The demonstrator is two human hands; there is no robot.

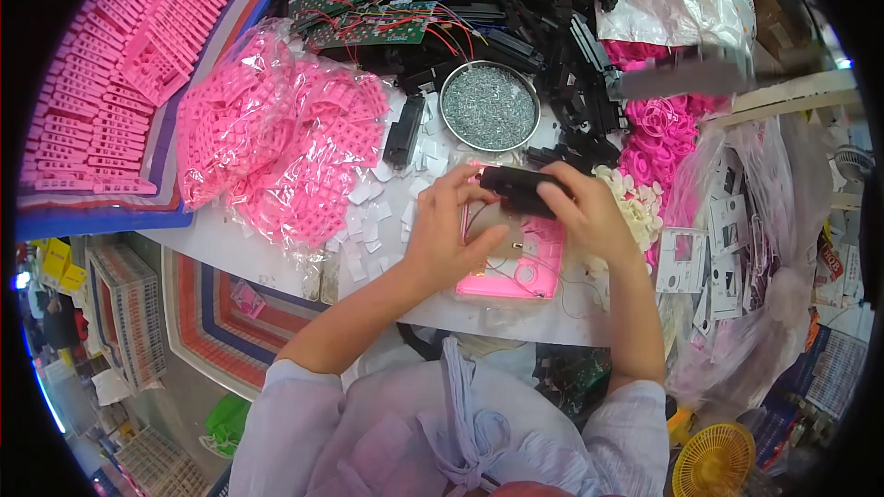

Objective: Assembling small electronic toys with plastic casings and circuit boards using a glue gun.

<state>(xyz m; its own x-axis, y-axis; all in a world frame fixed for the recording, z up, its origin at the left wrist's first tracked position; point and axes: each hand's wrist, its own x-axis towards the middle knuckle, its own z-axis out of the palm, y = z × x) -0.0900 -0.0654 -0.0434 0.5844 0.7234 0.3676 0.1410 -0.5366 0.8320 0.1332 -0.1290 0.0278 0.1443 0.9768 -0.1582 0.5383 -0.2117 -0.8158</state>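
Note:
In front of me lies a shallow pink plastic casing with thin wires running across its inside. My left hand grips its left side, fingers curled at the upper left and thumb over the interior. My right hand holds a long black plastic part by its right end, above the casing's far edge. The black part's left end meets my left fingertips; whether they also pinch it, I cannot tell. The underside of the black part is hidden.
A round metal dish of small screws stands beyond the casing. Bagged pink parts lie left, black parts and green circuit boards at the back. White plates and cream pieces sit right.

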